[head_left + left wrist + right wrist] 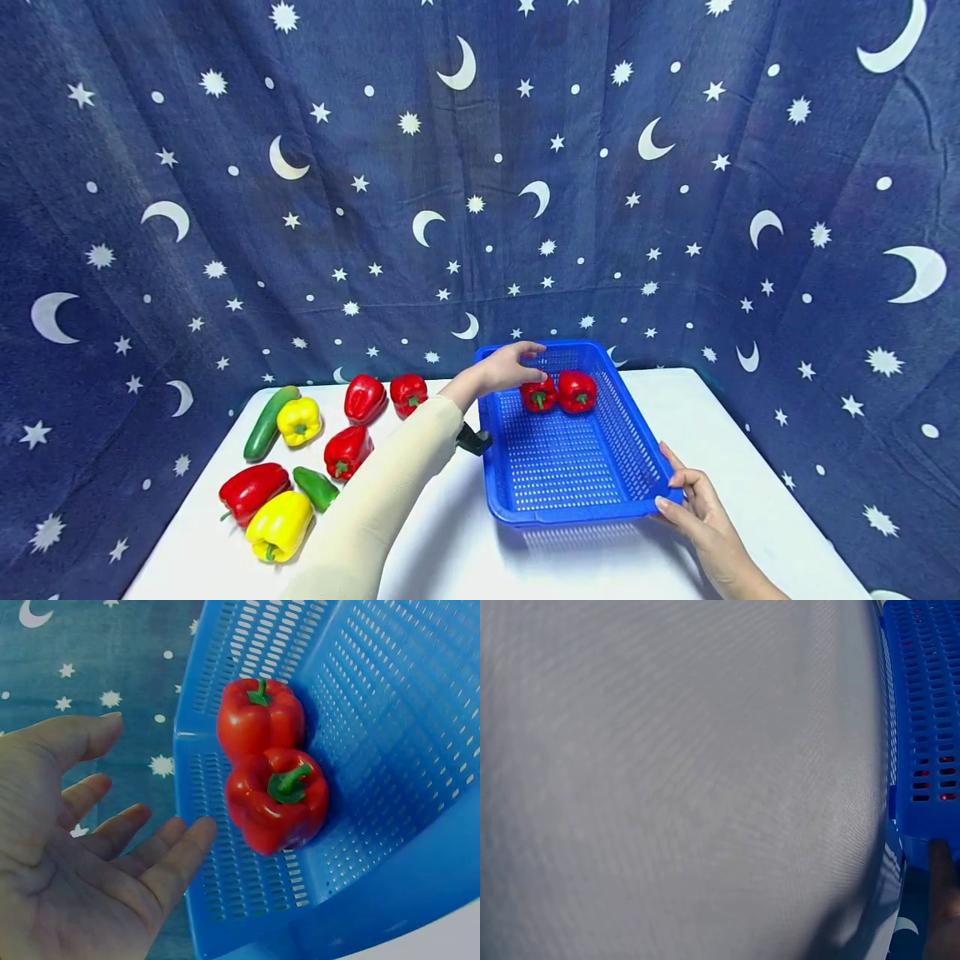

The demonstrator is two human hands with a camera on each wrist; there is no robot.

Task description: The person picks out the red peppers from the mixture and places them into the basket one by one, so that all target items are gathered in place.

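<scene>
A blue plastic basket point(562, 467) with slotted walls stands on the right half of the table. Two red bell peppers lie side by side at its far end; the left one point(538, 395) is partly behind my left hand point(510, 367), and the other red bell pepper point(578, 392) shows fully. My left hand hovers over the far left of the basket, and the left wrist view shows its fingers point(176, 866) spread and loosely bent, apart from the peppers. At the near right corner, my right hand point(708, 525) grips the basket rim, thumb on top.
On the left of the white table point(442, 517) lie a cucumber point(266, 425), yellow bell peppers point(281, 525), a small green pepper point(316, 487) and several red bell peppers point(365, 398). A starry dark blue curtain point(420, 167) surrounds the table's back and sides.
</scene>
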